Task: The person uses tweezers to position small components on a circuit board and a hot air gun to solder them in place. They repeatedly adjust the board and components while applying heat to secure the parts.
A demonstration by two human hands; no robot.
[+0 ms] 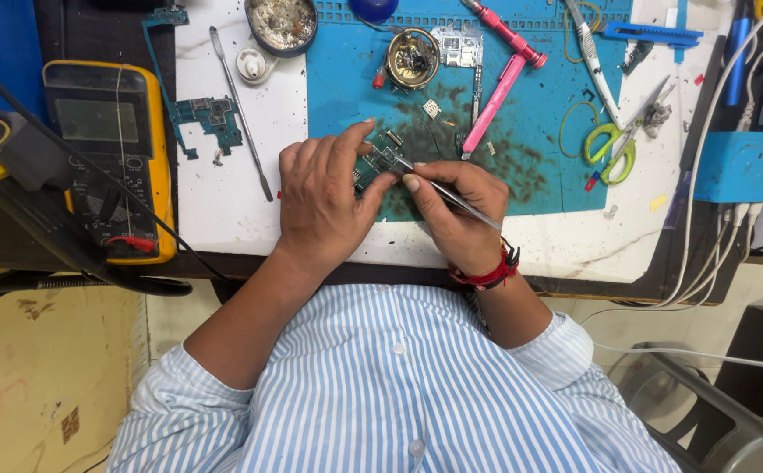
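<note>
My left hand (pixel 322 203) pins the small circuit board (pixel 380 161) flat on the blue mat (pixel 539 131) — steadying it — while my right hand (pixel 457 217) pinches tweezers (pixel 448 193) pen-like, for fine control.

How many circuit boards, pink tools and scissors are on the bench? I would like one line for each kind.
Green circuit boards: 3
Pink plastic-handled tools: 2
Yellow-green-handled scissors: 1
Total: 6

single head-worn view, looking steeply down from above the person's chest, close over the workbench edge (pixel 574 263), far side at top
</note>
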